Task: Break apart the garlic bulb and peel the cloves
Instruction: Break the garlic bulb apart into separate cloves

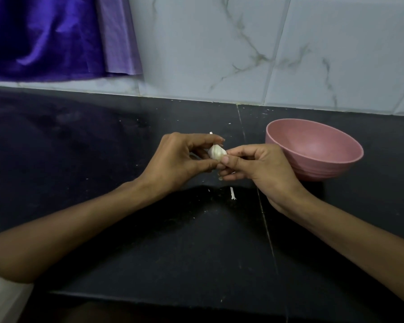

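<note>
A scrap of white garlic skin (232, 193) is seen lying on the black bench (149, 241) nearest the viewer. Just beyond it, the garlic bulb (216, 152) is held above the bench, gripped by the left hand (182, 159) and pinched by the right hand (258, 167), fingertips meeting. A pink bowl (313, 149) is set further right, before a tiled wall (243, 50) and purple cloth (44, 36).

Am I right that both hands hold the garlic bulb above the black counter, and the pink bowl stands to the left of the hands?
Not quite. The head view shows the pink bowl standing right of the hands, not left. The rest holds: the left hand and right hand hold the garlic bulb above the black counter.
</note>
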A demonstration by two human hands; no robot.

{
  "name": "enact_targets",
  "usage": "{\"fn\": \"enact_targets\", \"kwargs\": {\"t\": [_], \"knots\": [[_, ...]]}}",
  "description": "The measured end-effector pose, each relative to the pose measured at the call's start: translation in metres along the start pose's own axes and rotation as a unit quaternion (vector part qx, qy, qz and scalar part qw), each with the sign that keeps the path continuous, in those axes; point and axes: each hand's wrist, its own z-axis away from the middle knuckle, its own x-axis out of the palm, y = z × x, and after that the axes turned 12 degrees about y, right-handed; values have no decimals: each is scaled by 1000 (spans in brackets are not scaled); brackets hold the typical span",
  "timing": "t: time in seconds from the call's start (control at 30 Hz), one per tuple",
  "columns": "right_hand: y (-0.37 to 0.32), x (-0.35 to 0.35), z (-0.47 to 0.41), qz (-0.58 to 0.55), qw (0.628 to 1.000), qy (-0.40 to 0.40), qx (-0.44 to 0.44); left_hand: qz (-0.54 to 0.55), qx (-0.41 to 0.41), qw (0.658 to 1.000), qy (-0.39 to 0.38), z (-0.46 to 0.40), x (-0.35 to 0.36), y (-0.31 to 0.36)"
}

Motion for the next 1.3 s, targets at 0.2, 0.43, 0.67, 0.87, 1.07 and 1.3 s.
{"fn": "enact_targets", "kwargs": {"t": [0.2,0.43,0.67,0.87,1.07,1.3], "knots": [[-2,-3,-1,1,1000,-8,-7,44,-30,999,-6,1,-1,3],[-6,-5,-1,-11,1000,-15,0,116,-54,992,-5,1,1,5],[-12,-2,-1,39,999,-18,-28,130,-51,990,-10,-6,-5,4],[-9,-4,-1,235,965,-13,-113,85,-41,996,-1,-12,-10,-6],[-11,-6,-2,361,919,3,-161,43,-16,998,-39,-7,-7,-3],[-12,-6,0,320,935,18,-149,31,-7,999,-36,-6,-6,0]]}}
